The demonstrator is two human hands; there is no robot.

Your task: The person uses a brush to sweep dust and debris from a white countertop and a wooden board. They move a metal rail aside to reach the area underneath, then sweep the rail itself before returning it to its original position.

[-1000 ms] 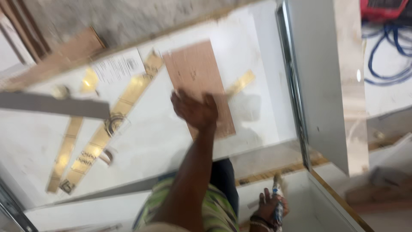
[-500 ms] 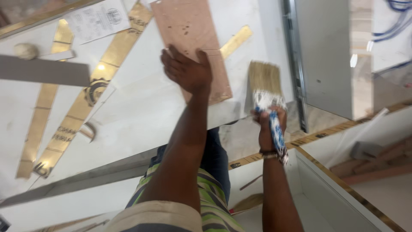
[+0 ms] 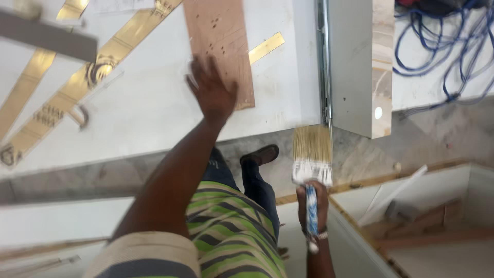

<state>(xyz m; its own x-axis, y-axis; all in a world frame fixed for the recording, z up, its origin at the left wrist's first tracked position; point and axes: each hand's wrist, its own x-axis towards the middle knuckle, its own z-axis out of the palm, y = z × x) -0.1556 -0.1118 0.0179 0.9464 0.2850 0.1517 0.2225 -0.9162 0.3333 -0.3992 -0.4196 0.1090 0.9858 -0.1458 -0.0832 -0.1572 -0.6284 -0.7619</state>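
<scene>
Right hand [image 3: 314, 203]: closed around blue handle of flat paintbrush [image 3: 312, 159], pale bristles above the fist.
Left hand [image 3: 211, 92]: fingers spread, palm over smooth brown rectangular board [image 3: 218, 36].
Board: on white panel [image 3: 154, 103], beside shiny gold strips [image 3: 265, 47].

The board [image 3: 218, 46] lies flat on the desk [image 3: 154, 103]. Left hand [image 3: 211, 92] rests at the board's near left edge. Metal strips [image 3: 77, 82] lie on the desk left of the board; one short strip [image 3: 265, 47] lies just right of it. Further right of the board stands an upright panel [image 3: 355, 62], with cables [image 3: 442, 46] beyond. The brush [image 3: 311, 170], gripped in the right hand [image 3: 311, 206], sits nearer than the board, off the desk edge, below the panel.
</scene>
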